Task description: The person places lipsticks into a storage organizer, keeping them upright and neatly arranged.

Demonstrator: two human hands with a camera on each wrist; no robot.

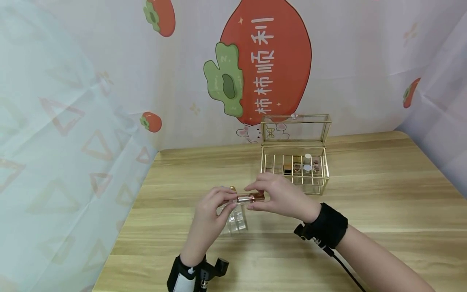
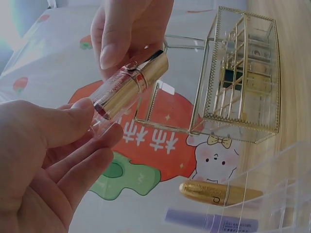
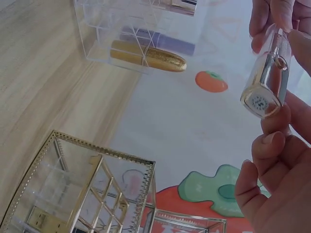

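Over my remote feed I count two hands, a left hand (image 1: 209,211) and a right hand (image 1: 282,196), sharing one lipstick tube (image 2: 129,92). Two black wristbands (image 1: 330,225). One gold-framed glass box (image 3: 104,147), with two white-topped items (image 1: 307,167) among its contents (the others are too small for me to tally). One clear organizer (image 1: 236,222); one gold tube (image 2: 209,191); one lavender tube (image 2: 194,219); part of one silvery item (image 3: 183,6). One table (image 1: 383,186). On the backdrop, at least four cartoon persimmons (image 1: 288,61) and one white cartoon animal (image 2: 216,159).
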